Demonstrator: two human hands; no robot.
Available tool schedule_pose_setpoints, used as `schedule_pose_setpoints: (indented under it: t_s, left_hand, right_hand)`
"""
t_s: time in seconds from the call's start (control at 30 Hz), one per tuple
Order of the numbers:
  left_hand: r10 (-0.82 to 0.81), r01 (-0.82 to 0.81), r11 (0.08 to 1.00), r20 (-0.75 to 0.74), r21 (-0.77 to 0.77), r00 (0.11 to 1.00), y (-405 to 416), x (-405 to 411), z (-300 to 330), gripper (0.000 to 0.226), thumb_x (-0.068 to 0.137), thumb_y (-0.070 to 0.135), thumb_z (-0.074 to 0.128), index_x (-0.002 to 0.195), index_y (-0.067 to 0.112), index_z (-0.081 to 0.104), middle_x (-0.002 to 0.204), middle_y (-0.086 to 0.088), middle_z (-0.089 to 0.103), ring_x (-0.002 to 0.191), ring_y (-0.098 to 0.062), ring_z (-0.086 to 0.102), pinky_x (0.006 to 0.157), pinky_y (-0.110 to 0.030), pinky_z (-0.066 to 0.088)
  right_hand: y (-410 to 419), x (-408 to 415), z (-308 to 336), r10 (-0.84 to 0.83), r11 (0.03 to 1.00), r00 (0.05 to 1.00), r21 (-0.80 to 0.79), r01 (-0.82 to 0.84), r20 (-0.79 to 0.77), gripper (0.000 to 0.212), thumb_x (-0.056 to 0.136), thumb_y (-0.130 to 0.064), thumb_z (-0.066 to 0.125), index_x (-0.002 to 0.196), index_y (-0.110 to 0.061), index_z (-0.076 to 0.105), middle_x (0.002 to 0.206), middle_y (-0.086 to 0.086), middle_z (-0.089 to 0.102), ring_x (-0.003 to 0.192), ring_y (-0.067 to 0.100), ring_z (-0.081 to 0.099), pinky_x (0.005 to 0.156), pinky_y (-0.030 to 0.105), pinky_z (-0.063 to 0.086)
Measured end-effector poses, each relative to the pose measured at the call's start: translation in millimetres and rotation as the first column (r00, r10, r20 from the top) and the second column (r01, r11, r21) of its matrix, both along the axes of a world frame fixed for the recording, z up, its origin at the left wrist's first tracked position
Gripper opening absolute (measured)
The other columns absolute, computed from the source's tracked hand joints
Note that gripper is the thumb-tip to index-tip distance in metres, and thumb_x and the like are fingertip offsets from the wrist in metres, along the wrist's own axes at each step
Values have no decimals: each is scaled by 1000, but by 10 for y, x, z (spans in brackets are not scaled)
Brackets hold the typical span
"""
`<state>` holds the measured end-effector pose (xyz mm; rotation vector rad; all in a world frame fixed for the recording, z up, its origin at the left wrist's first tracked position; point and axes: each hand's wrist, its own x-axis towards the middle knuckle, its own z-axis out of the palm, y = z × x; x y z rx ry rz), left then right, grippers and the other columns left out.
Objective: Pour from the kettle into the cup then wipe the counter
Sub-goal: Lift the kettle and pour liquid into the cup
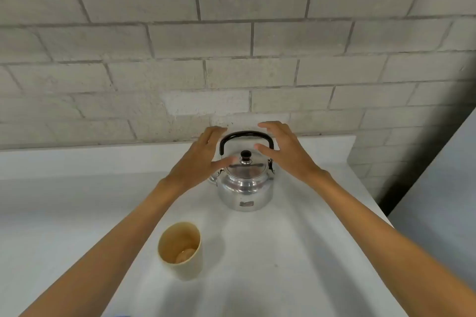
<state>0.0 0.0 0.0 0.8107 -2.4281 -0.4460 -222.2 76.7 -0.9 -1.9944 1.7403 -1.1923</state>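
Observation:
A shiny metal kettle with a black arched handle and a black lid knob stands upright on the white counter, close to the back wall. A beige cup stands nearer to me, left of the kettle, its mouth open toward me. My left hand hovers at the kettle's left side, fingers spread, thumb near the lid. My right hand hovers at the right of the handle, fingers spread. Neither hand holds anything. The spout is hidden behind my left hand.
A grey brick wall rises directly behind the counter. The counter's right edge runs diagonally toward me, with a dark gap and a grey surface beyond it. A small blue thing peeks in at the bottom edge.

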Motion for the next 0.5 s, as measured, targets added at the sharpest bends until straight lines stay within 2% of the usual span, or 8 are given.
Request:
schedule_pose_setpoints:
  t_s: [0.1, 0.17, 0.23, 0.37, 0.43, 0.47, 0.5]
  left_hand:
    - [-14, 17, 984, -19, 175, 1000, -103, -101, -42, 82, 76, 67, 50, 142, 33, 14, 147, 7, 25, 135, -12, 29, 106, -29, 28]
    - [-19, 31, 960, -45, 278, 999, -146, -176, -78, 89, 72, 70, 52, 143, 34, 12, 151, 6, 23, 137, -11, 26, 106, -29, 25]
    - [-18, 44, 941, -81, 336, 997, -179, -253, -110, 91, 72, 70, 53, 144, 33, 11, 153, 5, 23, 138, -11, 25, 105, -27, 22]
    - [31, 36, 908, -153, 417, 988, -239, -372, -161, 84, 78, 58, 53, 145, 25, 15, 147, 0, 36, 131, -15, 36, 101, -22, 30]
    - [70, 13, 891, -166, 453, 984, -248, -408, -171, 74, 84, 52, 50, 144, 20, 21, 132, 5, 45, 118, -10, 45, 84, -10, 40]
    - [89, -2, 888, -168, 460, 982, -251, -421, -172, 67, 86, 50, 48, 141, 18, 26, 124, 6, 48, 111, -10, 49, 78, -10, 43]
    - [106, -8, 884, -184, 468, 977, -256, -432, -177, 58, 89, 47, 47, 137, 17, 34, 118, 6, 52, 106, -13, 54, 80, -15, 47]
  right_hand:
    - [-113, -36, -37, -11, 998, 998, 54, 7, 68, 58, 85, -40, 64, 136, -27, 39, 136, -10, 45, 126, 11, 41, 105, 28, 33]
    - [-179, -31, -70, -11, 997, 994, 76, 3, 104, 63, 83, -41, 67, 137, -25, 39, 139, -5, 47, 126, 13, 45, 107, 31, 36]
    - [-239, -36, -105, -5, 997, 988, 75, -6, 152, 66, 80, -40, 70, 137, -23, 41, 137, -3, 50, 123, 13, 48, 105, 29, 39]
    - [-323, -41, -143, 3, 994, 960, 100, -32, 279, 64, 78, -38, 72, 134, -23, 45, 127, -3, 57, 106, 4, 59, 88, 8, 45]
    - [-354, -32, -165, -11, 993, 947, 112, -27, 322, 58, 78, -37, 72, 130, -22, 51, 119, -5, 62, 99, 0, 62, 85, 9, 46]
    - [-363, -26, -173, -17, 993, 942, 113, -22, 335, 53, 79, -37, 72, 126, -20, 54, 114, -5, 64, 97, 1, 62, 84, 11, 47]
    - [-370, -22, -180, -20, 994, 937, 108, -19, 348, 47, 80, -35, 71, 122, -19, 58, 109, -6, 66, 95, 2, 62, 82, 12, 47]
